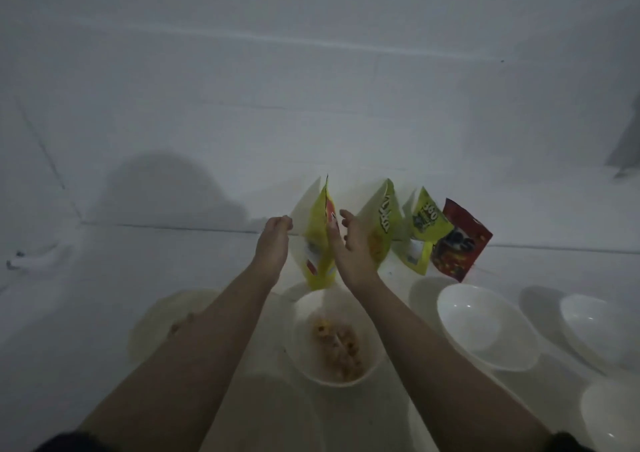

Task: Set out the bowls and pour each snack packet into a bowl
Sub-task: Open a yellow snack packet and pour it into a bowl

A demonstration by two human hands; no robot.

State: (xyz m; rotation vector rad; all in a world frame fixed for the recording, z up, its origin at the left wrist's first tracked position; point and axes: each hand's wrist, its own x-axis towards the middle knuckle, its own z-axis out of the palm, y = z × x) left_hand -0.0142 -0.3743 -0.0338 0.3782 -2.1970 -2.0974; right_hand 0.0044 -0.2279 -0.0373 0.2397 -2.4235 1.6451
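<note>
Though dim, yellow packet (318, 243) upright, left grip (273, 243) pinching, right grip (349, 247) loose

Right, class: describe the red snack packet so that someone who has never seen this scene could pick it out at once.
Start at the white wall, where a row of snack packets leans. Follow the row to its right-hand end, above the empty white bowl. The red snack packet is last there, the only red one beside yellow-green neighbours.
</note>
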